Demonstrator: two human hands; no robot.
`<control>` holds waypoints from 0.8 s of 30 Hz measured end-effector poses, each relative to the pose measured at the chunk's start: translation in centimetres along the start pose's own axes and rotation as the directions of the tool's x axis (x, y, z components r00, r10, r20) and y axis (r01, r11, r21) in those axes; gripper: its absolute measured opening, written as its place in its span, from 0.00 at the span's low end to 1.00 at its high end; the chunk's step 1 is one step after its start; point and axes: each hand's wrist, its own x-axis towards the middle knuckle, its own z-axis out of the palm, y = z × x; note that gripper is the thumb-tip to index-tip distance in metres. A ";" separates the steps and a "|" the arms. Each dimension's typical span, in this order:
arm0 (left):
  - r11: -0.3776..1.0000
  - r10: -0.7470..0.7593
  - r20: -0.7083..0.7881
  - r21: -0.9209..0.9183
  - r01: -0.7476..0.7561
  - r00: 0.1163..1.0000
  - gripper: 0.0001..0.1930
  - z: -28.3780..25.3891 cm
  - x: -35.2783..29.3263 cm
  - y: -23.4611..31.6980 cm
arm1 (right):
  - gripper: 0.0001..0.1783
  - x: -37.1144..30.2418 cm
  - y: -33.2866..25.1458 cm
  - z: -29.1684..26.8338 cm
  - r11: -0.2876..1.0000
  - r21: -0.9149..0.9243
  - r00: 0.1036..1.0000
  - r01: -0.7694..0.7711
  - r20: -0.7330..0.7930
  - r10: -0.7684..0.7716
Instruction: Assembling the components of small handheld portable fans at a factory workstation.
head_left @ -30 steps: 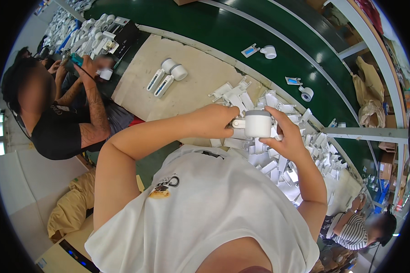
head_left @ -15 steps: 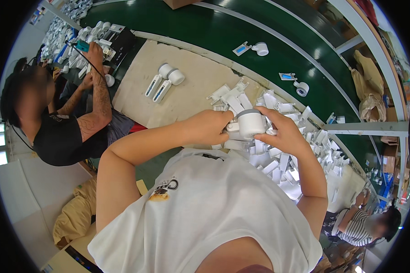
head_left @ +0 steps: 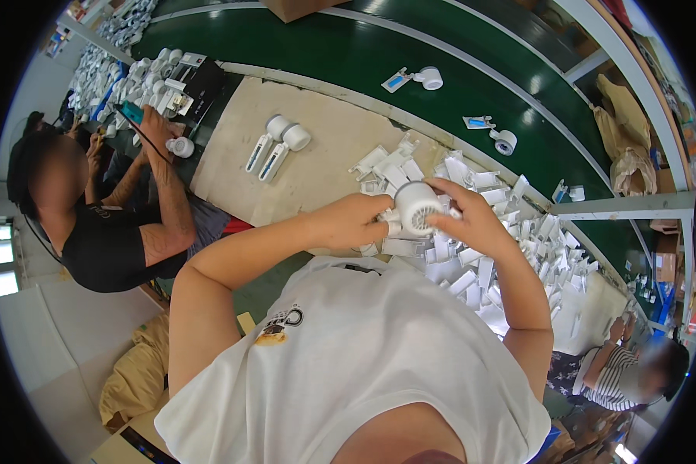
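Observation:
A white handheld fan [head_left: 417,209] is in front of my chest, the slotted grille of its round head tilted up toward me. My left hand [head_left: 357,220] is closed around the narrow part on its left side, most of which the fingers hide. With thumb and fingers, my right hand [head_left: 474,222] grips the round head from the right. Beneath both hands spreads a heap of loose white plastic pieces [head_left: 483,274]. To the left, two similar fans [head_left: 288,138] lie side by side on the beige work surface [head_left: 228,158].
Beyond the table edge runs a green conveyor belt [head_left: 317,54] carrying several fan parts [head_left: 429,78]. At left a co-worker [head_left: 104,232] handles a teal tool [head_left: 131,112] near piled white parts. Another person [head_left: 615,375] sits at lower right. A metal post [head_left: 634,206] stands at right.
The fan's head has turned in my hands, so its grille now shows instead of its smooth side. My right fingers have shifted slightly around it. At left, the co-worker's arms have moved.

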 end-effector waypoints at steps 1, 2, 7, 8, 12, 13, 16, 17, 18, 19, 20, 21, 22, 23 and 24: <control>0.962 -0.093 0.032 -0.255 0.098 0.995 0.14 0.0 0.1 0.1 | 0.29 0.4 0.9 0.4 0.979 0.202 0.999 0.015 -0.047 -0.005; 0.964 -0.094 0.039 -0.245 0.101 0.995 0.14 0.2 0.3 -0.3 | 0.27 0.9 1.9 0.9 0.916 0.398 0.995 0.045 -0.097 -0.006; 0.576 -0.026 -0.166 -0.809 -0.121 0.986 0.15 -0.4 1.2 -4.3 | 0.23 -0.1 6.5 5.5 0.547 0.761 0.902 -0.350 0.116 0.415; 0.517 -0.058 -0.220 -0.841 -0.159 0.974 0.16 -0.4 1.1 -4.5 | 0.23 -1.2 6.8 7.7 0.518 0.749 0.889 -0.413 0.209 0.407; 0.538 -0.158 -0.211 -0.837 -0.095 0.965 0.16 -0.1 1.1 -4.4 | 0.22 -5.0 6.9 15.0 0.740 0.620 0.959 -0.262 0.082 0.271; 0.545 -0.156 -0.206 -0.834 -0.090 0.966 0.16 -0.1 1.2 -4.6 | 0.26 -5.8 6.8 15.4 0.725 0.622 0.953 -0.295 0.139 0.269; 0.576 -0.175 -0.278 -0.807 -0.131 0.945 0.14 0.3 1.8 -5.7 | 0.32 -6.7 3.7 11.8 0.817 0.434 0.918 -0.379 0.289 0.272; 0.509 -0.172 -0.315 -0.839 -0.190 0.933 0.14 0.6 2.2 -5.7 | 0.34 -6.6 4.4 11.3 0.903 0.350 0.968 -0.250 0.071 0.240; 0.441 -0.173 -0.349 -0.863 -0.244 0.921 0.14 1.0 2.4 -5.4 | 0.36 -6.2 4.2 10.8 0.963 0.234 0.974 -0.136 -0.146 0.173; 0.452 -0.162 -0.340 -0.860 -0.237 0.926 0.14 1.5 2.8 -4.8 | 0.42 -5.6 3.9 9.7 0.970 0.224 0.952 -0.091 -0.266 0.151; 0.427 -0.180 -0.400 -0.855 -0.295 0.899 0.14 2.1 3.2 -3.6 | 0.44 -4.7 2.3 8.3 0.995 0.095 0.922 0.019 -0.388 0.019; 0.404 -0.201 -0.457 -0.844 -0.351 0.866 0.14 2.9 3.5 -2.7 | 0.45 -3.6 0.8 7.5 0.993 -0.048 0.866 0.112 -0.485 -0.121; 0.412 -0.191 -0.450 -0.843 -0.344 0.873 0.14 3.6 3.7 -2.6 | 0.45 -2.3 0.0 7.2 0.993 -0.047 0.858 0.109 -0.500 -0.118; 0.380 -0.183 -0.460 -0.848 -0.369 0.869 0.14 4.2 3.9 -2.6 | 0.46 -0.9 -0.8 7.0 0.976 -0.170 0.822 0.139 -0.530 -0.209; 0.347 -0.174 -0.470 -0.852 -0.393 0.865 0.14 4.5 4.1 -2.5 | 0.47 0.0 -1.4 6.9 0.943 -0.294 0.781 0.159 -0.547 -0.302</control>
